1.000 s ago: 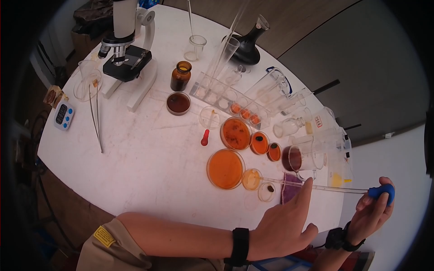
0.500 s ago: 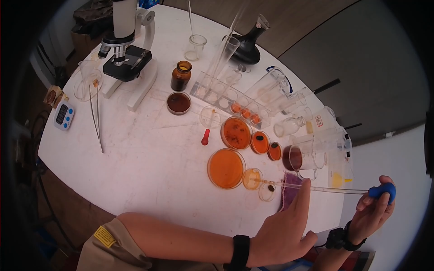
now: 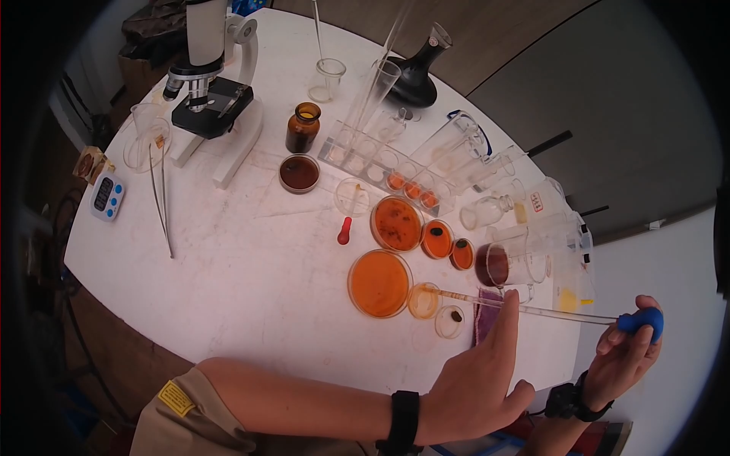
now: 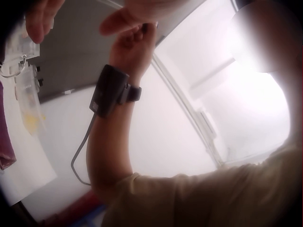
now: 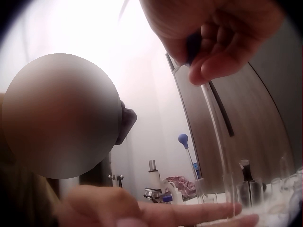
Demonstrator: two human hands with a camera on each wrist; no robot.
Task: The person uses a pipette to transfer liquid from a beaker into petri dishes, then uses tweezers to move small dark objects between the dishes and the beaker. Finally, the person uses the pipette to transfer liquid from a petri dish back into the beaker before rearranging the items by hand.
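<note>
My right hand [image 3: 627,349] grips the blue rubber bulb [image 3: 640,324] of a long glass pipette [image 3: 559,313], high at the right. The pipette slopes down leftward, its tip over a small dish of pale orange liquid [image 3: 423,301], and brownish liquid shows near that end. My left hand [image 3: 475,384] has its index finger straight against the pipette's middle. In the right wrist view the pipette [image 5: 215,123] runs down to the left hand's outstretched fingers [image 5: 189,213]. Beside the tip are a large dish of orange liquid [image 3: 379,283] and a small dish with a dark object [image 3: 449,322].
More orange dishes [image 3: 397,224] lie behind, near a test tube rack [image 3: 380,169]. A beaker of dark liquid [image 3: 494,265] and a purple cloth [image 3: 484,319] are at the right. A red-bulbed dropper [image 3: 345,231], brown bottle [image 3: 303,131], tweezers [image 3: 163,205], timer [image 3: 107,194] and microscope [image 3: 213,106] stand farther left.
The pipette's tip has shifted left and toward the far side of the small pale orange dish. My left index finger has moved slightly left with it. The right hand keeps its grip.
</note>
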